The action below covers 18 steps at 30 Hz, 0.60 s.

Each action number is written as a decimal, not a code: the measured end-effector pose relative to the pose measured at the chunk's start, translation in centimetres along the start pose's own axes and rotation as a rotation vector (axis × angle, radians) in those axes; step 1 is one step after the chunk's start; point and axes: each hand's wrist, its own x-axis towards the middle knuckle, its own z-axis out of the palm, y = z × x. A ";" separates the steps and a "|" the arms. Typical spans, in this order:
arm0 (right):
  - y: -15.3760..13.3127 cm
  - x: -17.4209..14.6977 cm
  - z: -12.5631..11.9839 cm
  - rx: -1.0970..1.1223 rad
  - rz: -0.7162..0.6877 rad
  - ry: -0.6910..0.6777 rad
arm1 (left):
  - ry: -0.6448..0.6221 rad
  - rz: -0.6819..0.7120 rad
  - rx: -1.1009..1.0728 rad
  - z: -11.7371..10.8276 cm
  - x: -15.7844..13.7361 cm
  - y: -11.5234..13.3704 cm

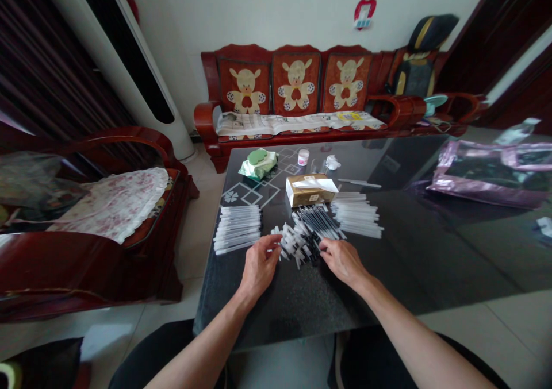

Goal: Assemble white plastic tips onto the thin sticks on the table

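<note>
My left hand (261, 262) is at the left edge of a heap of small white pen caps (293, 239), its fingers curled in. Whatever lies between its fingertips is too small to make out. On the heap's other side, my right hand (342, 260) has thumb and fingers pinched together beside small black pen parts (311, 245); its contents are hidden too. Behind the heap lie dark pen refills (319, 221), side by side. A row of whitish pens (237, 228) is left of my left hand. Translucent pen barrels (357, 215) are stacked to the right.
A gold tissue box (311, 191) stands behind the refills on the dark table (297, 308). Farther back are green wipes (259, 164), a small white jar (303, 157) and crumpled tissue (332, 162). A purple-edged clear bag (487, 173) lies right. One loose barrel (360, 183) lies apart.
</note>
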 end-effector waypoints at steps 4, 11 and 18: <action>0.1 0.4 0.3 -0.088 0.053 0.008 | -0.076 0.032 0.132 0.3 -0.3 -0.2; -0.1 1.2 1.2 -0.210 0.071 0.017 | -0.114 0.023 0.191 0.5 -0.6 -0.2; -0.8 1.8 1.5 -0.283 0.073 0.005 | -0.121 0.005 0.192 0.6 -0.6 -0.2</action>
